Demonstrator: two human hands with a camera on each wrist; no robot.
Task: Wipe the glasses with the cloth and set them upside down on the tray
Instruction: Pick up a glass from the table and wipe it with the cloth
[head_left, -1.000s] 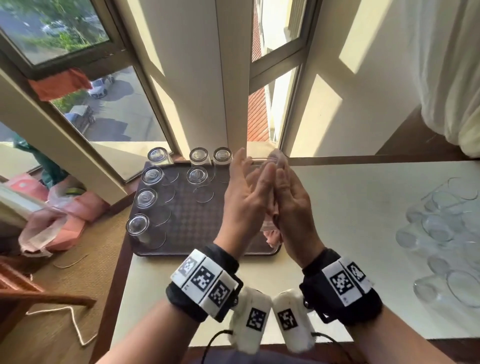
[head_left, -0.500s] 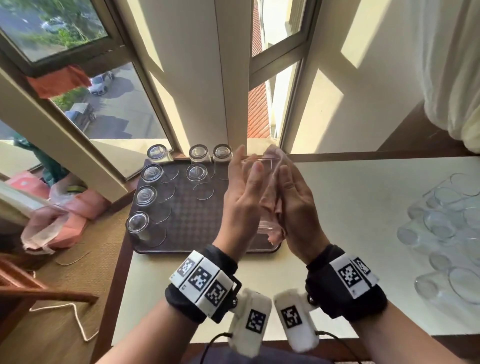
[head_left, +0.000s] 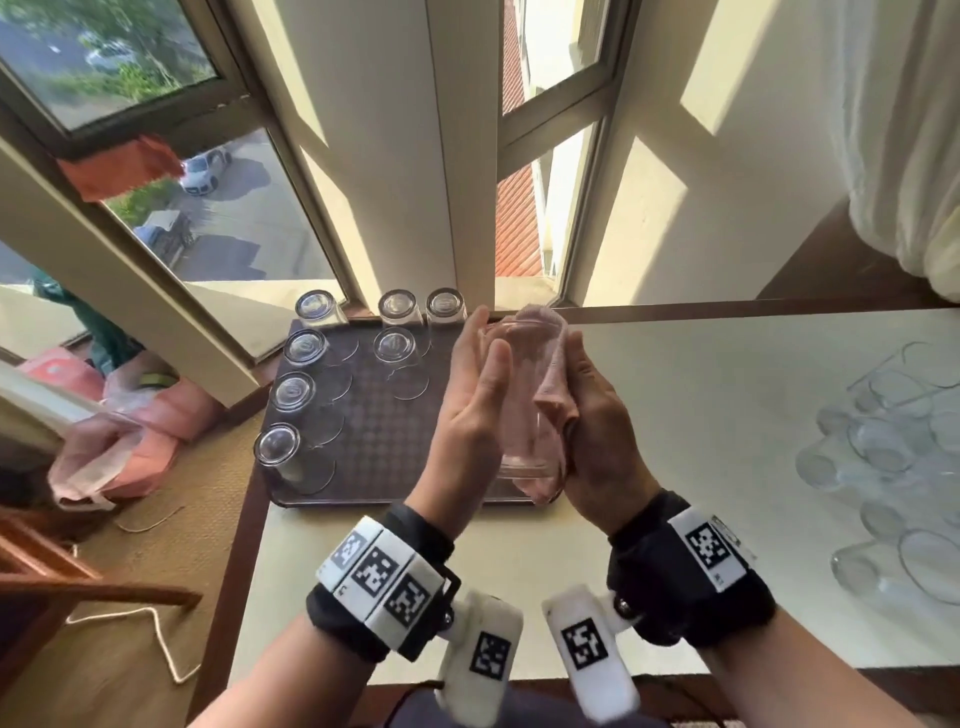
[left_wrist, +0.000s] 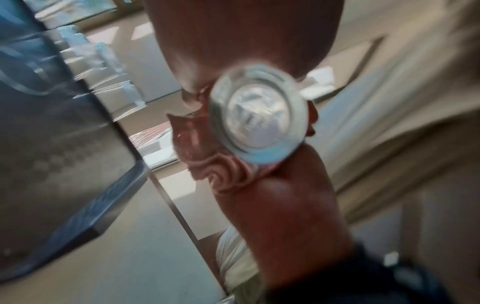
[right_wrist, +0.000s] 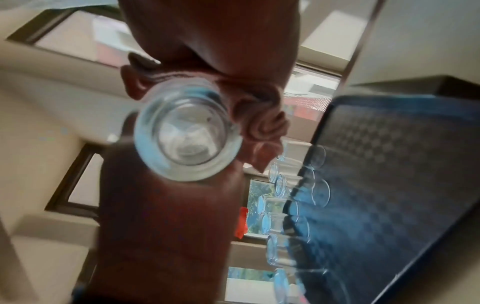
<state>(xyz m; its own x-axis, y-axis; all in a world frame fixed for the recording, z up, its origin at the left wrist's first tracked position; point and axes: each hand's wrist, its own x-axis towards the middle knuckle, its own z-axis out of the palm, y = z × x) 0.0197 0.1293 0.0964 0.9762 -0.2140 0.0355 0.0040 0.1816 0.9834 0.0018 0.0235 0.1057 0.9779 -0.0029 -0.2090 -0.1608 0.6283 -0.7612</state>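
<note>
Dark tray (head_left: 363, 447) on the pale surface (head_left: 701, 415) carries seven upturned glasses, above its near edge a slick, fragile glass (head_left: 524, 405) sits pressed between flat-fingered left hand (head_left: 470, 410) and right hand (head_left: 597, 431) backing pink cloth (head_left: 553, 364); best gripped mid-wall.

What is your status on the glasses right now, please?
Left hand flat against clear drinking glass; right hand presses pink cloth on it. Seven glasses inverted on dark tray. Nothing in the way.
</note>
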